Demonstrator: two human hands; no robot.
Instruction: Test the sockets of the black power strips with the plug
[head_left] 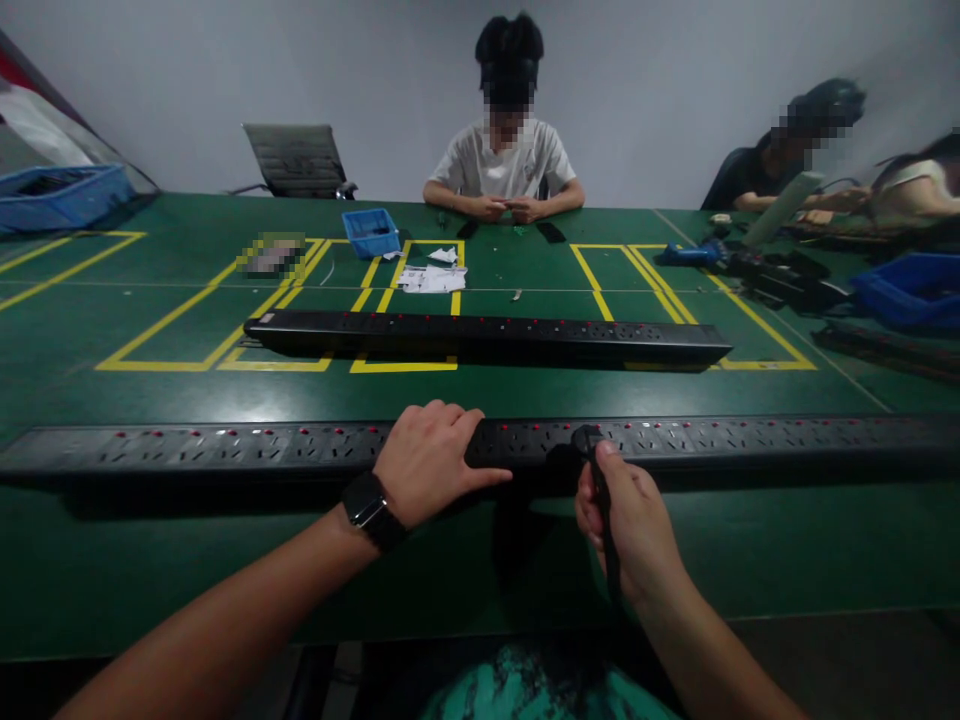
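A long black power strip (247, 448) with rows of sockets and small red switches lies across the table in front of me. My left hand (429, 462) is laid over its middle, fingers over the far edge and thumb stretched along the near side, gripping it. Just to the right, my right hand (631, 515) is closed around a black plug (587, 440), whose cord hangs down past my palm. The plug's head is at the strip's socket face; whether its pins are inserted is hidden. Beyond lies a second black power strip (480, 330).
Yellow tape marks the green table (187, 400). Farther back are a blue bin (371, 232), white papers (431, 278) and a seated person (504, 160). More people sit at the far right, near a larger blue bin (911, 290). Another blue bin (67, 198) stands far left.
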